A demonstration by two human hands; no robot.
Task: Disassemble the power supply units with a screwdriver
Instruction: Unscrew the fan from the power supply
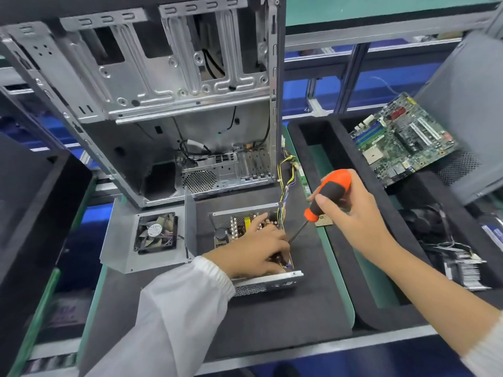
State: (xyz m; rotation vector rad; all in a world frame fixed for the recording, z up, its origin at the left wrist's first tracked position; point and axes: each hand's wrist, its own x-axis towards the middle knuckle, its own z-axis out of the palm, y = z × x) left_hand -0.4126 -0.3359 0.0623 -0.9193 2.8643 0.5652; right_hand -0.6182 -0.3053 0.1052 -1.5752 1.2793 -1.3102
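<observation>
- Right hand (351, 210) is wrapped round the orange-and-black handle of the screwdriver (325, 198), thumb along the grip, holding it tilted so the shaft slants down and left toward the open power supply unit (245, 227) — an angle that looks chosen to reach a screw deep by the unit's right wall.
- Left hand (261, 248) sits inside the unit, fingers bent down onto the circuit board; whether it pinches a part or only steadies the board, I cannot tell. It looks placed to brace the unit and guide the tip, which is hidden behind the fingers.
- The unit lies on the dark foam surface (272, 317), lid off, its yellow-and-black wire bundle (285, 180) trailing up and away, clear of the work.
- Just left, the removed cover with its fan (156, 232) lies flat, parked aside so the board is exposed.
- Behind stands the emptied computer case (168, 104), upright.
- Off to the right, a motherboard (400, 140) rests in a black foam tray (313, 137), apparently sorted apart from the unit.
</observation>
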